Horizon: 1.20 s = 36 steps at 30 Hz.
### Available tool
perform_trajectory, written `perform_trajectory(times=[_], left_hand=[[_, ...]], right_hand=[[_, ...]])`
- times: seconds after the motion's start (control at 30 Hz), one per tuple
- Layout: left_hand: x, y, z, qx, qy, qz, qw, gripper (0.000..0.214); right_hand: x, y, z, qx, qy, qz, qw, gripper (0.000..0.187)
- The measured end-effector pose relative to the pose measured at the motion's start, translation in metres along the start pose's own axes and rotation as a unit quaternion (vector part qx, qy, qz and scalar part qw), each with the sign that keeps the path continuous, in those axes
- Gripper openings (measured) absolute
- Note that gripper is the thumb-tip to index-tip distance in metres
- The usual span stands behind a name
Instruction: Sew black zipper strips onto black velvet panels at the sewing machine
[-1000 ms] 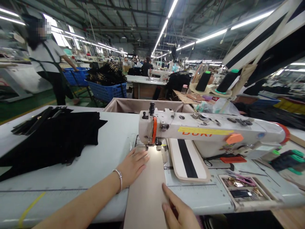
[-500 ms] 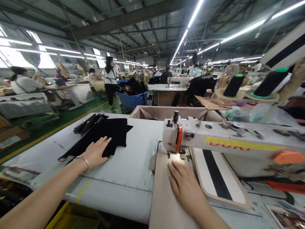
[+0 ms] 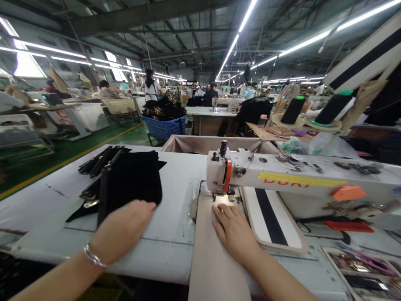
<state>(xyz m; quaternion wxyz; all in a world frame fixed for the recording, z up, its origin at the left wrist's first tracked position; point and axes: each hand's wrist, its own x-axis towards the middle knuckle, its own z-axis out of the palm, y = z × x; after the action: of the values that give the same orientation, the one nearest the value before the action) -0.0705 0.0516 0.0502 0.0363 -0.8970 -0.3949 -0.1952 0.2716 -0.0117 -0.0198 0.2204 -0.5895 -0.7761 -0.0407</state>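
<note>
My left hand [image 3: 120,232] grips the near edge of a black fabric piece [image 3: 131,179] and lifts it off the stack of black pieces [image 3: 94,167] on the white table [image 3: 175,184]. My right hand [image 3: 234,232] lies flat, fingers stretched out, on a beige fabric strip [image 3: 213,259] just in front of the needle of the white sewing machine [image 3: 282,177]. A beige panel with a black stripe [image 3: 272,219] lies under the machine arm, right of my right hand.
A tray of small metal parts [image 3: 360,267] sits at the near right. Thread cones [image 3: 332,106] stand behind the machine. A beige bin [image 3: 200,144] is at the table's far edge. A blue basket [image 3: 164,125] and other workers are beyond.
My left hand went from the beige strip to the black stack and now pulls a black piece toward me. My right hand moved up the strip to the needle.
</note>
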Motion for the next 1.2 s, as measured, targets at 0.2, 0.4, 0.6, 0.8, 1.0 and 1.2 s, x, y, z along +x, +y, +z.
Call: perform_trajectory(times=[0.2,0.4,0.6,0.8,1.0,1.2], left_hand=[[0.041,0.039,0.048,-0.167,-0.102,0.016,0.981,0.042],[0.113,-0.018,0.071,-0.013,-0.096,-0.148,0.984,0.036],[0.119,0.002,0.041,-0.204,-0.163,-0.082,0.962,0.042],[0.132,0.063,0.080,-0.295,-0.222,-0.073,0.927,0.027],[0.144,0.051,0.085,-0.333,-0.204,-0.129,0.912,0.027],[0.144,0.038,0.062,-0.436,-0.239,-0.193,0.846,0.034]], right_hand=[[0.000,-0.002,-0.001,0.015,-0.008,0.010,1.000,0.044],[0.001,-0.002,-0.004,0.014,-0.003,0.020,1.000,0.044],[0.002,-0.003,-0.008,0.022,0.003,0.021,1.000,0.042],[0.001,-0.003,-0.008,0.032,-0.008,0.029,0.999,0.040],[0.002,-0.002,-0.008,0.047,-0.007,0.027,0.999,0.036],[0.003,-0.001,-0.007,0.060,-0.010,0.037,0.997,0.034]])
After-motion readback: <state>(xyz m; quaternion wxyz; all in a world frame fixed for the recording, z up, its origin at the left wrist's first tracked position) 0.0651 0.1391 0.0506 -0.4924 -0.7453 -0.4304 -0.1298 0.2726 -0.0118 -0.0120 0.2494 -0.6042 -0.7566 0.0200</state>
